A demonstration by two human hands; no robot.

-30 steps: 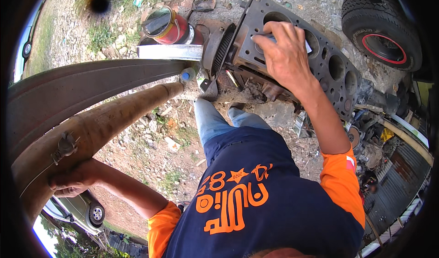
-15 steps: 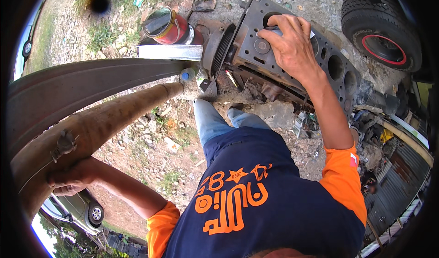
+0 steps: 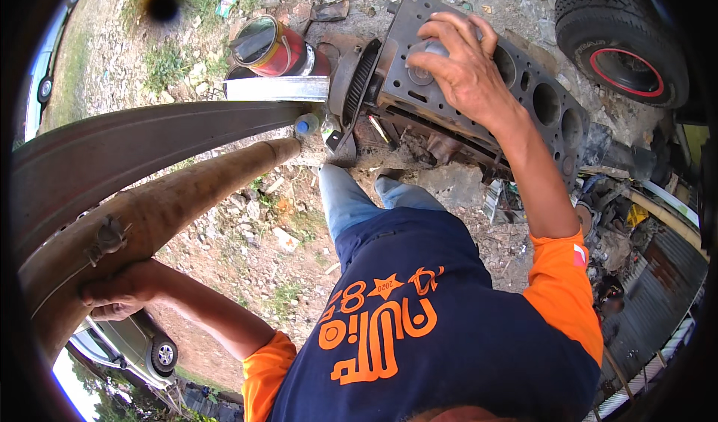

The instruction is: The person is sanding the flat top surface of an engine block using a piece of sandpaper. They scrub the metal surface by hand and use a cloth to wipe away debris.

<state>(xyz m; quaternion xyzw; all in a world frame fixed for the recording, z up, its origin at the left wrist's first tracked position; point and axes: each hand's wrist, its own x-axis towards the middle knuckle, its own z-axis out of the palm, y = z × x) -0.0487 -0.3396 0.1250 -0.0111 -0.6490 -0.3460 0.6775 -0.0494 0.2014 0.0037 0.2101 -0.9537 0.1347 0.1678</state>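
Observation:
Over the near end of a grey engine block (image 3: 523, 85), my right hand (image 3: 473, 66) is curled, its thumb and fingers closed on a small grey piece (image 3: 437, 46). Its kind cannot be made out because the fingers partly cover it. The piece is at the first cylinder bore, beside a round metal plug (image 3: 420, 75) in the block's flat top. Farther along, several open bores show. At the far left, my left hand (image 3: 123, 291) grips the underside of a thick wooden pole (image 3: 142, 220), its fingers curled against the wood.
A dark metal beam (image 3: 149, 134) slants alongside the pole. Left of the block stand a red bucket (image 3: 288, 54) and a ribbed pulley (image 3: 360, 81). A plastic bottle (image 3: 305, 125) is near the pole's end. A tyre (image 3: 624, 55) stands at upper right. The ground is stony.
My right hand has shifted slightly over the bore, and more of the grey piece shows beneath its fingers. The left hand stays on the pole. The whole view has shifted a little.

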